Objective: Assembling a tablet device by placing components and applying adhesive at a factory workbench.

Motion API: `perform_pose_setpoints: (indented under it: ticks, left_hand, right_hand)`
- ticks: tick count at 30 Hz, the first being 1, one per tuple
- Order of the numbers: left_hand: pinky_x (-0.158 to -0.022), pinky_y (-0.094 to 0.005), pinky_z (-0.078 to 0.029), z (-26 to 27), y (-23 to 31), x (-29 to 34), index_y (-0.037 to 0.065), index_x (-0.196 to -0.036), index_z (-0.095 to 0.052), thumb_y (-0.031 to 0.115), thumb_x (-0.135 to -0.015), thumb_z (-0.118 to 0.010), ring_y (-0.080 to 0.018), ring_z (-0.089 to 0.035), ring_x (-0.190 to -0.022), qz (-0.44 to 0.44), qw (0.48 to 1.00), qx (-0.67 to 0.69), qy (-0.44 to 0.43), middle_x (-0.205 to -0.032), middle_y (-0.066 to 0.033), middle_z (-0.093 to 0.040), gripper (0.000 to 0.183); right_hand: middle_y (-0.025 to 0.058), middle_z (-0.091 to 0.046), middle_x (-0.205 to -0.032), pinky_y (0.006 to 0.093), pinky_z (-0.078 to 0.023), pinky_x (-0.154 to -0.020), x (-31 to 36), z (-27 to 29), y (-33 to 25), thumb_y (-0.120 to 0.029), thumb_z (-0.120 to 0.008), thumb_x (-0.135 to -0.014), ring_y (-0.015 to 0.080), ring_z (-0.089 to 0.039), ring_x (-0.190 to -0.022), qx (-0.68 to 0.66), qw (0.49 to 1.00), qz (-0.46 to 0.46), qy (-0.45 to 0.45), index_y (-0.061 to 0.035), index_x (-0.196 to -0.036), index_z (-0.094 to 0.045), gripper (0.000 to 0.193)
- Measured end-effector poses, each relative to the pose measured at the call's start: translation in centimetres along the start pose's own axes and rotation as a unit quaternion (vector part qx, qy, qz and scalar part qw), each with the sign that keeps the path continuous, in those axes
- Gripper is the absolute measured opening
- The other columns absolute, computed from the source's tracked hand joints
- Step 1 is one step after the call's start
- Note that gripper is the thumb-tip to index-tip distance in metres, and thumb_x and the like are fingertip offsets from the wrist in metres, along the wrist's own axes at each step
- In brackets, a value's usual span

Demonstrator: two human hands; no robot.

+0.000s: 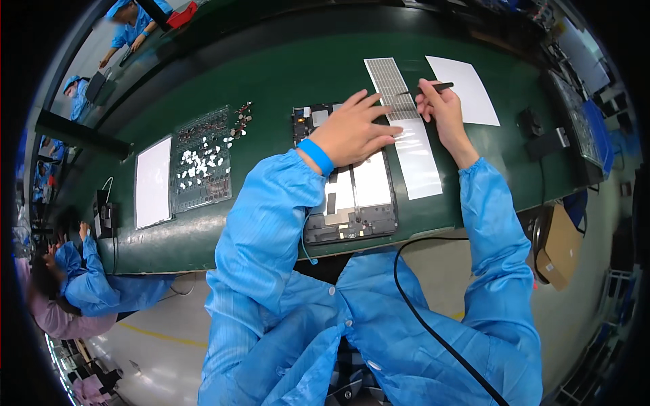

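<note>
My left hand (357, 130), a blue band at its wrist, reaches over an opened tablet (359, 227) with its fingers spread. Its fingertips lie on the edge of a long sheet of small stickers (387, 76), whose lower part is a bare glossy white strip (418, 166). In my right hand (443, 116) is a slim black tool, seemingly tweezers (443, 86), pinched between the fingers. The thin tip points left onto the sticker rows. Under my left hand and wrist, the middle of the tablet is hidden; its pale battery panels and dark lower end show.
A clear tray (202, 193) with white scraps and small parts stands left, beside a white sheet (153, 183). Another white sheet (467, 91) lies right of my tool. Black devices (547, 142) sit at the right edge. A black cable (423, 318) crosses my lap. Co-workers sit at left.
</note>
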State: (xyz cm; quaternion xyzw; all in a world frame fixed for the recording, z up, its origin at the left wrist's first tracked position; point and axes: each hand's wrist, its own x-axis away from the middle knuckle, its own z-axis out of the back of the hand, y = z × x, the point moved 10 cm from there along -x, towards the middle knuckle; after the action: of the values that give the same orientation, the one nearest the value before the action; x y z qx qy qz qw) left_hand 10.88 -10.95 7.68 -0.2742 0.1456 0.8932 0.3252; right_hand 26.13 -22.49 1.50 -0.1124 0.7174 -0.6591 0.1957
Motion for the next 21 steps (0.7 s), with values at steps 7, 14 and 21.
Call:
perform_pose_setpoints:
  ticks: [7, 14, 21]
  left_hand:
    - [-0.082, -0.0339, -0.051, 5.4, -6.6, 5.0, 0.005, -0.099, -0.071, 0.011, -0.090, -0.063, -0.0270, -0.064, -0.094, 0.246, 0.961, 0.109, 0.071, -0.103, -0.0093, -0.065, 0.013]
    - [-0.088, -0.0328, -0.051, 3.7, -6.6, 4.6, 0.004, -0.107, -0.068, 0.007, -0.092, -0.060, -0.0263, -0.065, -0.101, 0.257, 0.953, 0.149, 0.061, -0.112, -0.0107, -0.065, 0.018]
    - [-0.079, -0.0338, -0.056, 2.6, -7.0, 4.9, 0.006, -0.104, -0.071, 0.010, -0.092, -0.060, -0.0272, -0.065, -0.098, 0.264, 0.942, 0.199, 0.051, -0.110, -0.0079, -0.065, 0.016]
  right_hand:
    - [-0.0032, -0.058, -0.067, 0.0188, -0.039, -0.046, -1.0, -7.0, 1.0, -0.036, -0.063, -0.097, 0.0029, -0.051, -0.054, 0.056, 0.996, -0.034, -0.052, -0.0067, -0.098, -0.060, 0.029]
    - [0.0000, -0.061, -0.067, 0.0215, -0.045, -0.048, -0.9, -7.7, 1.5, -0.039, -0.063, -0.096, 0.0065, -0.056, -0.053, 0.038, 0.997, -0.027, -0.063, -0.0048, -0.087, -0.060, 0.035]
    - [0.0010, -0.060, -0.067, 0.0227, -0.048, -0.049, -1.2, -7.8, 1.4, -0.039, -0.063, -0.096, 0.0079, -0.057, -0.054, 0.044, 0.996, -0.011, -0.080, -0.0043, -0.089, -0.059, 0.036]
